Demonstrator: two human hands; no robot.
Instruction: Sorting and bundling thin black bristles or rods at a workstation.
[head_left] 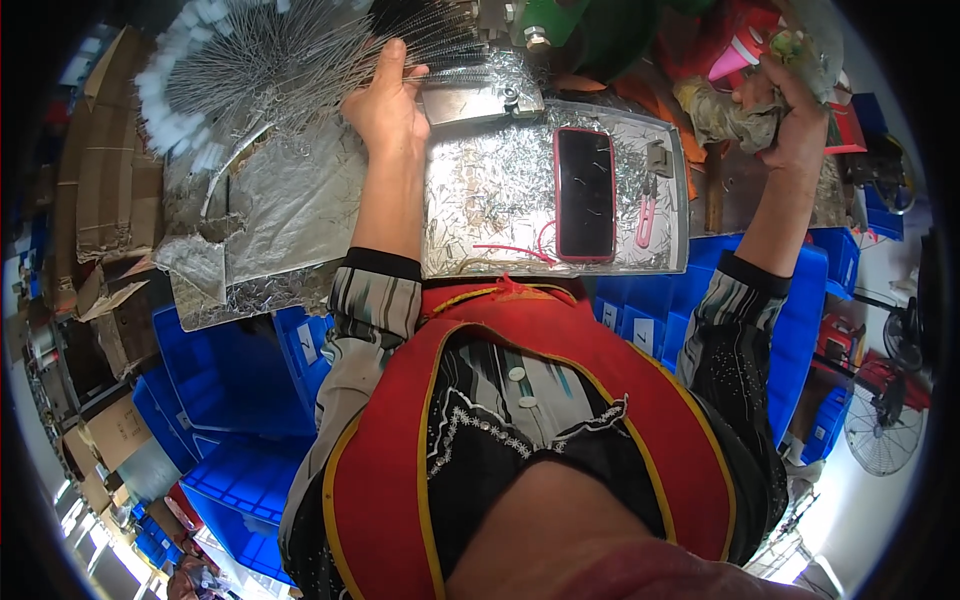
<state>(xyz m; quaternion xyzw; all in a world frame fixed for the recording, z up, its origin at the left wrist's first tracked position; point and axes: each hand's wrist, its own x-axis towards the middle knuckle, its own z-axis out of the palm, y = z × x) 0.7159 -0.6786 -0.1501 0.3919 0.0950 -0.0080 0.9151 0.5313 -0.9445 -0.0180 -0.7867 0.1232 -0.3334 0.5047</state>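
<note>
A large bundle of thin wire brushes (270,70) with white tips lies at the upper left, its dark bristly ends pointing right. My left hand (390,105) is closed among these wires, thumb upward; exactly how many it grips is hidden. At the upper right my right hand (795,120) curls its fingers around a crumpled beige cloth (730,112). Beside those fingers is a pink cone-shaped thing (738,58). Between my hands sits a shallow metal tray (500,215) strewn with short wire bits, just right of a metal block (480,100).
In the tray lie a red-cased phone (585,195) and a pink-handled tool (647,215). Green machine parts (600,35) stand behind it. Blue bins (235,370) flank me below the bench. Cardboard (105,190) is at the left, a fan (885,425) at the right.
</note>
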